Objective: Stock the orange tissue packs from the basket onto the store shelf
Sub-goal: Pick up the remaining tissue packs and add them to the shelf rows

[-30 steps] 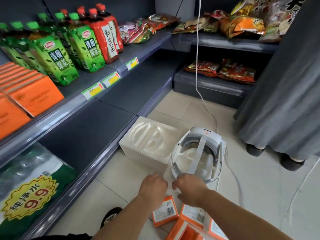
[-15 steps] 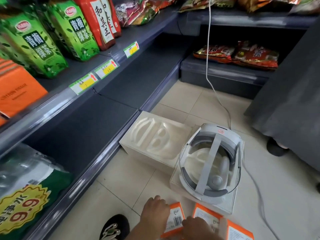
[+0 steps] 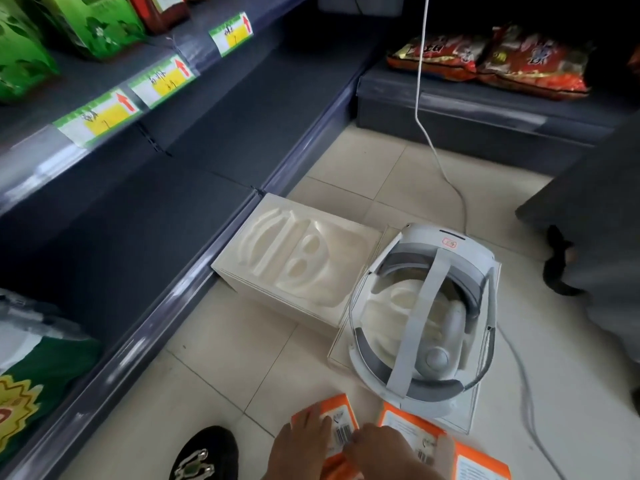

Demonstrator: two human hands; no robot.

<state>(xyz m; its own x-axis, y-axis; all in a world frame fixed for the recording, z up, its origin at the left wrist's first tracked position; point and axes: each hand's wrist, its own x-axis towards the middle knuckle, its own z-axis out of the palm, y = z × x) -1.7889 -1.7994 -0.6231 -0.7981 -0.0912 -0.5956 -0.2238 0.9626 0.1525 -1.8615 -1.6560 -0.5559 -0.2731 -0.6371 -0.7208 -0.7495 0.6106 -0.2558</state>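
Three orange tissue packs lie on the tiled floor at the bottom edge of the head view. My left hand lies over the leftmost orange tissue pack, fingers curled on its top face. My right hand closes on that pack's right edge beside the barcode and crosses over a second pack. A third pack sits further right. The dark grey store shelf runs along the left. No basket is in view.
A white moulded box and a white headset on its tray sit just beyond the packs. A white cable hangs down to the floor. My black shoe is at the left. Another person's grey garment stands at the right.
The view has tilted down and moved closer to the floor. My hands have come off the headset tray and settled on the orange packs nearer to me.
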